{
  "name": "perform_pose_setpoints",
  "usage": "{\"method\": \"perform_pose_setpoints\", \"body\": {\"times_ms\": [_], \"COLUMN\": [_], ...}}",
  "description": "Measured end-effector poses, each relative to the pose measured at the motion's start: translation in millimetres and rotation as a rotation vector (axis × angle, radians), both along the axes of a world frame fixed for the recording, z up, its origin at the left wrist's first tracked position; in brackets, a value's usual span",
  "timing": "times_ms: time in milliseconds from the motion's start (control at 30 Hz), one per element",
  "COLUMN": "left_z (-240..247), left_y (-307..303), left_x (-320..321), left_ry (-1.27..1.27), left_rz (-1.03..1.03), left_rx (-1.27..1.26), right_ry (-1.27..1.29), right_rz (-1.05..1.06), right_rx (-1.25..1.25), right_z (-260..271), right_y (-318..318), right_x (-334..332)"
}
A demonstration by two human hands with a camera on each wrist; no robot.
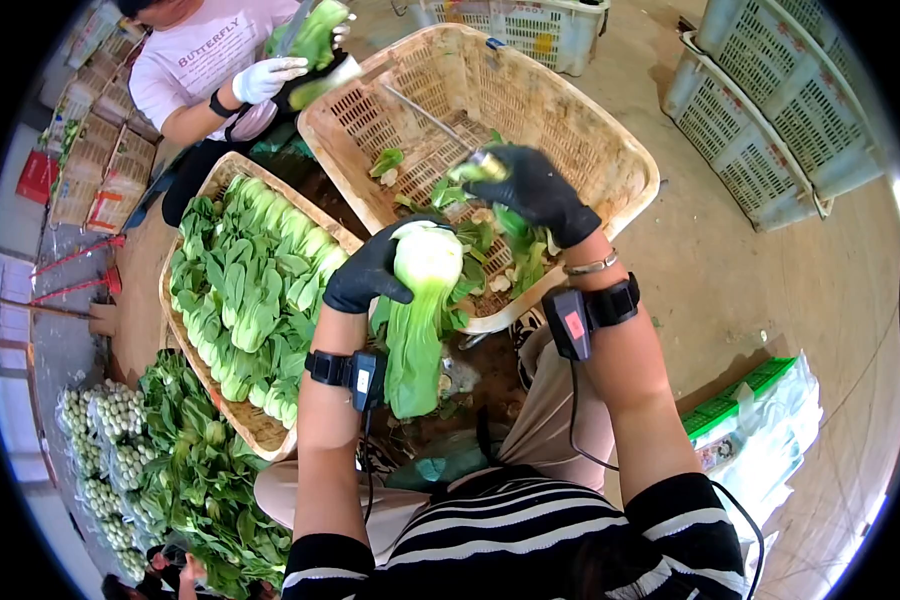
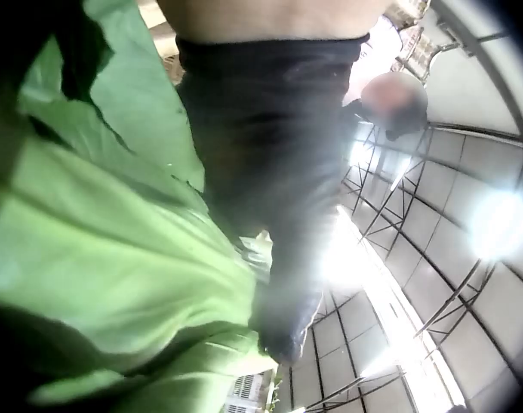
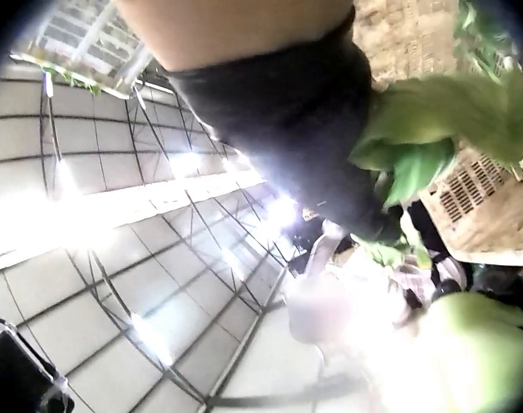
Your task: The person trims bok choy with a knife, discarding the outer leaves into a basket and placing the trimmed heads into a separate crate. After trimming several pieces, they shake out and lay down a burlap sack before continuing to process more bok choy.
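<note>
In the head view my left hand (image 1: 370, 268), in a black glove, grips a head of bok choy (image 1: 420, 320) with its pale base up and its leaves hanging down. The left wrist view shows its broad green leaves (image 2: 98, 241) close beside the glove. My right hand (image 1: 545, 195), also gloved in black, holds a knife (image 1: 425, 115), its thin blade reaching up and left over the large crate. Loose green leaves (image 3: 442, 120) hang by the right hand, blurred in the right wrist view. The right fingertips are partly hidden.
The large crate (image 1: 610, 165) ahead holds scattered leaf trimmings. To the left, another crate (image 1: 270, 440) is packed with bok choy heads, beside a leafy pile (image 1: 205, 470). Across from me a person (image 1: 210, 70) handles bok choy and a knife. Stacked crates (image 1: 760, 130) stand right.
</note>
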State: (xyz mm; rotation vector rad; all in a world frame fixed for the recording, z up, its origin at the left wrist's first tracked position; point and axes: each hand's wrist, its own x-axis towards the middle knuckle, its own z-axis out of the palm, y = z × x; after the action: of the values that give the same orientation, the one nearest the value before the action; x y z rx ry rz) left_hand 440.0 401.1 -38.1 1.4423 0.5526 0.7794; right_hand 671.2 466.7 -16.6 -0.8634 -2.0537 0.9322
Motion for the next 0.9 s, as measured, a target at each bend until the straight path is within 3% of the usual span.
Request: {"method": "perform_pose_setpoints", "body": {"times_ms": [33,67,100,167,200,233,367,400,433,500,533,567,667,767,833,867,900], "left_z": [-1.2,-3.2,-5.2,-16.4,-12.3,-11.1,-26.2,-29.1,-21.5,-3.1,7.3,11.9,9.1,7.6,9.8,10.7,12.8], "left_y": [0.0,-2.9,-6.5,7.2,6.1,4.5,3.6,2.3,-1.6,-20.3,-40.5,-41.3,-28.6,-19.9,-12.7,-9.9,-9.3], "left_x": [1.4,2.9,2.3,-5.9,-3.2,-0.2,11.5,16.4,24.1,42.8,63.4,66.7,56.7,47.0,39.7,37.4,34.9], "left_ry": [0.004,-0.065,-0.134,-0.150,-0.226,-0.302,-0.587,-0.747,-0.744,-0.818,-1.301,-1.321,-1.014,-0.789,-0.606,-0.504,-0.428], "left_rz": [-0.007,0.136,0.285,0.250,0.285,0.320,0.436,0.297,0.295,0.547,0.464,0.458,0.465,0.474,0.474,0.462,0.468], "left_rx": [-0.003,-0.081,-0.158,-0.149,-0.166,-0.191,-0.293,-0.207,-0.207,-0.295,-0.654,-0.673,-0.579,-0.581,-0.605,-0.625,-0.631], "right_ry": [-0.132,-0.180,-0.178,-0.106,0.028,0.148,0.425,0.502,0.505,0.501,0.370,0.458,0.385,0.501,0.294,0.308,0.308], "right_rz": [-0.244,-0.333,-0.329,-0.377,-0.326,-0.138,-0.064,-0.069,-0.070,0.002,-0.052,0.035,0.024,0.126,-0.003,-0.054,-0.060], "right_rx": [0.232,0.264,0.261,0.132,0.285,-0.393,-0.552,-0.579,-0.578,-0.611,-0.459,-0.520,-0.572,-0.499,-0.449,-0.225,-0.232], "right_z": [-2.0,-9.2,-7.7,0.2,-9.7,12.5,19.3,14.3,10.6,3.8,1.7,-1.1,6.8,-3.0,2.4,-14.0,-9.8], "right_y": [5.0,7.6,1.9,-6.1,-3.1,-14.7,-18.8,-15.8,-14.9,-15.4,-18.6,-21.9,-27.3,-18.8,-18.7,-12.8,-15.9], "right_x": [4.9,7.7,5.3,-1.6,-6.8,-8.0,-13.9,-15.1,-16.8,-23.9,-30.4,-34.6,-34.5,-27.7,-21.0,-24.0,-22.4]}}
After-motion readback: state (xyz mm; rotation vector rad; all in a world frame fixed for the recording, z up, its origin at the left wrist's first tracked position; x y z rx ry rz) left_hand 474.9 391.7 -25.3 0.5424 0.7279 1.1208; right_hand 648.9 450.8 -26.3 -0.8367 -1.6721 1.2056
